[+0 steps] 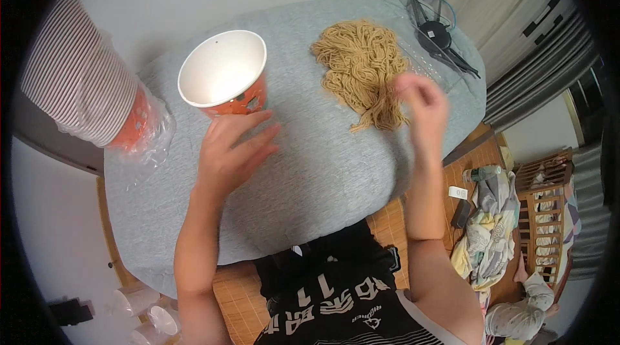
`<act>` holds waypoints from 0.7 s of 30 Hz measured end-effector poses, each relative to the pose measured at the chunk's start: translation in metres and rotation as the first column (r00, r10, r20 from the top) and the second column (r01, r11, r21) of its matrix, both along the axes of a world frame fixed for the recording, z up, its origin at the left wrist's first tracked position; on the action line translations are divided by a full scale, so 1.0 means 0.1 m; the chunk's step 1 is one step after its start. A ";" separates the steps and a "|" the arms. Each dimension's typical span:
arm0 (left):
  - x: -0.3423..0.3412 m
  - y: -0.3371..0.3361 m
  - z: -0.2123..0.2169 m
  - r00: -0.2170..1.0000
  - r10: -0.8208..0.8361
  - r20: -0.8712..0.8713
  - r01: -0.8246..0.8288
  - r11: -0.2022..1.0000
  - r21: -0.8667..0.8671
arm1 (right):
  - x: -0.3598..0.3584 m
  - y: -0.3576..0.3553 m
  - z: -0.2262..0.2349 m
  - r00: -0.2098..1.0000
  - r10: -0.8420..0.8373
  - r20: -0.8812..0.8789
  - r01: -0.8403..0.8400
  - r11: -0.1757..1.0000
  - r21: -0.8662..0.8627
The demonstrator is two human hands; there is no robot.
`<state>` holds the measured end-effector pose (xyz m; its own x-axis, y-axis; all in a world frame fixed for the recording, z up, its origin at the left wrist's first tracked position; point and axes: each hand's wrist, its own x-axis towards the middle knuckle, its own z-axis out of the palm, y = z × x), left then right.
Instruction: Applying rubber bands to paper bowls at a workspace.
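Note:
An orange paper cup (224, 75) with a white inside lies tilted on the grey cloth-covered table (310, 170), its mouth facing up toward me. My left hand (232, 151) rests flat just below the cup, fingers spread and reaching toward its side, holding nothing. A pile of tan noodles (361, 67) lies on the cloth at the right. My right hand (423, 109) hovers over the pile's lower right edge, fingers curled and pinched around some strands.
A long stack of orange cups in a clear plastic sleeve (90, 86) lies at the table's left. A black device with cables (439, 35) sits at the far right corner. More cups (148, 313) stand on the floor below left; clothes and a wooden crib (542, 216) are at the right.

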<state>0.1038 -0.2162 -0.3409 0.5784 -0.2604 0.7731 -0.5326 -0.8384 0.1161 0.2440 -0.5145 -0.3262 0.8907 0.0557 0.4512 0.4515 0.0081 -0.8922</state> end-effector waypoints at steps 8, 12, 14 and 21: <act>0.03 -0.06 -0.06 0.996 -0.073 -0.052 0.072 0.997 -0.021 | 1.77 -1.35 -0.07 0.884 -0.270 0.381 0.457 0.672 -0.583; 0.03 -0.04 -0.05 0.996 -0.063 -0.066 0.063 0.998 -0.013 | 2.00 -1.39 -0.16 0.937 -0.230 0.261 0.345 0.508 -0.789; 0.06 -0.04 -0.07 0.996 -0.067 -0.064 0.066 0.997 -0.028 | 2.13 -1.51 -0.25 0.943 -0.210 0.259 0.318 0.332 -0.888; 0.09 -0.05 -0.05 0.994 -0.064 -0.091 0.059 0.997 -0.058 | 2.30 -1.23 0.04 0.937 -0.175 0.302 0.345 0.344 -0.873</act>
